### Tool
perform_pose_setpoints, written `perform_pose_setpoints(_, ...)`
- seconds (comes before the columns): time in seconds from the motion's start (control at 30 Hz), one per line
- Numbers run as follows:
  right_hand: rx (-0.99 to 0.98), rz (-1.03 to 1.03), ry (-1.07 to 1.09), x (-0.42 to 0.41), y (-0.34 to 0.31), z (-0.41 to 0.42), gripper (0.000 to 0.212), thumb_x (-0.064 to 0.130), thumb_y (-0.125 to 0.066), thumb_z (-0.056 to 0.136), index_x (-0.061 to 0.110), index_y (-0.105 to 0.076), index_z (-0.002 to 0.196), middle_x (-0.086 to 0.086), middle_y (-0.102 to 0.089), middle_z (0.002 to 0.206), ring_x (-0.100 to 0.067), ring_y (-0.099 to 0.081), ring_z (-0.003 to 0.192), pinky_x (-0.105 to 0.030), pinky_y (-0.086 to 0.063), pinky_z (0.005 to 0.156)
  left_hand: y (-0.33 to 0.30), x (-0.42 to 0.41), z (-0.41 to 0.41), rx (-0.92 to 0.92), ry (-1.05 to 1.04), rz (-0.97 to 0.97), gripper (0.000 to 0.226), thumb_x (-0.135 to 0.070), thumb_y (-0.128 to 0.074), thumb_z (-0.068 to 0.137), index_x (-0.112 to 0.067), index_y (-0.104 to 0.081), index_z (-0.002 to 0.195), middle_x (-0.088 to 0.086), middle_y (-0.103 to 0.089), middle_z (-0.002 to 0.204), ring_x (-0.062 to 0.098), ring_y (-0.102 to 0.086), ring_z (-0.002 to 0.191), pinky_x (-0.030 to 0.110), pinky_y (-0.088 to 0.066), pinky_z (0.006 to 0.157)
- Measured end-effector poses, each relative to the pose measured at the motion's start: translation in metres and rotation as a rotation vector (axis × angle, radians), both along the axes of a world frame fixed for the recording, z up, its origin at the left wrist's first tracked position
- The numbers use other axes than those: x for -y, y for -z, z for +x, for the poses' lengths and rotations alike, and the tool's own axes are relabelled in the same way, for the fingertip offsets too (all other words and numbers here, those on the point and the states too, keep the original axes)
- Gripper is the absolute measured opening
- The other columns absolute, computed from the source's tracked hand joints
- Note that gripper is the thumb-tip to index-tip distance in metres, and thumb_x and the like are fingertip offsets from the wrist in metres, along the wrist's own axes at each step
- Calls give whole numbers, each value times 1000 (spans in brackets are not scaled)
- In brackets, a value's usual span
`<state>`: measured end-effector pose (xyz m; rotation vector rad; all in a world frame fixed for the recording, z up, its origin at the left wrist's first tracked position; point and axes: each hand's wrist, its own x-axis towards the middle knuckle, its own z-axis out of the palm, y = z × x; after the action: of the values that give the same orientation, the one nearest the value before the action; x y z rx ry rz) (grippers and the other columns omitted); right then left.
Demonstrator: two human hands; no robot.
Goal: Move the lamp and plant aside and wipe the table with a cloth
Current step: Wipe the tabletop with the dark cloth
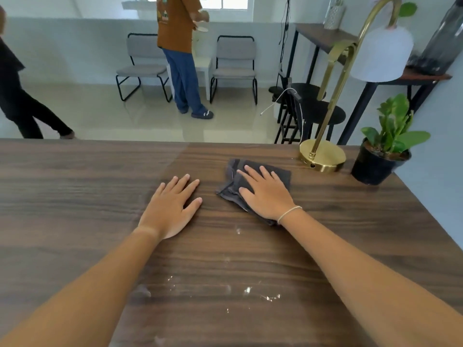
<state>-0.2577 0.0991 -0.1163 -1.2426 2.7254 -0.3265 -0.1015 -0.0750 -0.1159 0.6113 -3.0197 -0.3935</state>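
My right hand (266,194) lies flat on the cloth (253,182), my left hand (171,207) flat on the desk (75,196). The lamp (323,155) and plant (383,151) stand at the far right corner. I should press and wipe toward the white crumbs (269,296) near me.

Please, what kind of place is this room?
Probably a lounge or waiting area, perhaps a staged home: two grey chairs along the wall, black stools by a high table, and a wooden table with lamp and plant.

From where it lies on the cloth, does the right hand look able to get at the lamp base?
Probably yes. The right hand lies flat on the dark cloth, and the brass lamp base stands just beyond and to its right with only bare table between. The potted plant stands further right, out of the way.
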Motion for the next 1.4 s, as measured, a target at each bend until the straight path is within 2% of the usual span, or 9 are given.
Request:
perform_pose_setpoints(0.07, -5, -5, -13, -11, -1, -14, 51, 39, -25, 98, 32, -16, 148, 9, -10, 159, -21, -4, 147, -39, -1, 117, 0, 1, 0, -4, -3, 5, 54, -48, -26, 95, -34, -15, 146, -7, -8, 159, 15, -2, 148, 36, 0, 120)
perform_pose_setpoints(0.2, 3, 54, 167, -3, -3, -67, 52, 41, -21, 98, 31, -13, 148, 6, -7, 160, -24, -4, 146, -41, -1, 118, 1, 0, 1, -20, -11, 13, 54, -47, -27, 95, -34, -16, 146, -8, -8, 159, 15, -1, 148, 34, 1, 120)
perform_pose_setpoints(0.37, 15, 80, 144, 15, -4, -98, 52, 42, -20, 98, 32, -11, 148, 5, -6, 160, -24, -3, 147, -40, -1, 118, 3, 5, 0, -24, -1, 7, 58, -53, -21, 91, -35, -16, 146, -9, -8, 159, 14, -1, 148, 34, 0, 120)
perform_pose_setpoints(0.53, 43, 40, 146, -1, -4, -81, 53, 40, -21, 98, 27, -11, 149, 4, -7, 160, -24, -3, 146, -38, -1, 118, 3, 4, 2, -16, -8, 3, 55, -50, -24, 93, -35, -16, 145, -9, -8, 159, 14, -2, 148, 34, 1, 120)
perform_pose_setpoints(0.7, 54, 13, 156, -63, -5, -50, 53, 38, -24, 99, 25, -13, 149, 5, -9, 159, -21, -4, 146, -36, -3, 118, 2, 3, 2, -5, -8, -3, 54, -47, -27, 94, -33, -17, 146, -8, -9, 159, 15, -3, 148, 35, -1, 120)
perform_pose_setpoints(0.93, 16, 42, 314, -151, -4, -30, 52, 37, -25, 99, 25, -13, 149, 4, -11, 159, -21, -6, 146, -38, -8, 118, 0, 0, 1, 0, -5, -20, 55, -46, -28, 94, -30, -20, 146, -5, -12, 159, 18, -7, 148, 38, -4, 120)
perform_pose_setpoints(1.17, 22, 112, 483, -127, -5, -7, 55, 43, -20, 97, 26, -10, 149, 4, -7, 160, -28, -3, 146, -43, -3, 118, -2, -4, 4, -18, 12, -2, 54, -41, -28, 96, -23, -21, 147, 2, -13, 159, 24, -9, 147, 39, -6, 120)
perform_pose_setpoints(1.3, -54, 29, 265, -53, -2, 64, 56, 43, -29, 95, 25, -21, 147, 4, -17, 158, -29, -13, 143, -43, -11, 116, -5, -2, 18, -168, -33, 194, 50, -31, -34, 97, -15, -30, 144, 6, -21, 157, 24, -14, 147, 36, -11, 119)
perform_pose_setpoints(1.4, -37, -26, -29, -28, -2, 155, 55, 43, -31, 95, 28, -22, 147, 6, -16, 158, -26, -9, 145, -40, -6, 117, -5, 6, 44, -174, -43, 222, 49, -29, -37, 96, -14, -33, 143, 8, -24, 156, 24, -15, 146, 36, -13, 119)
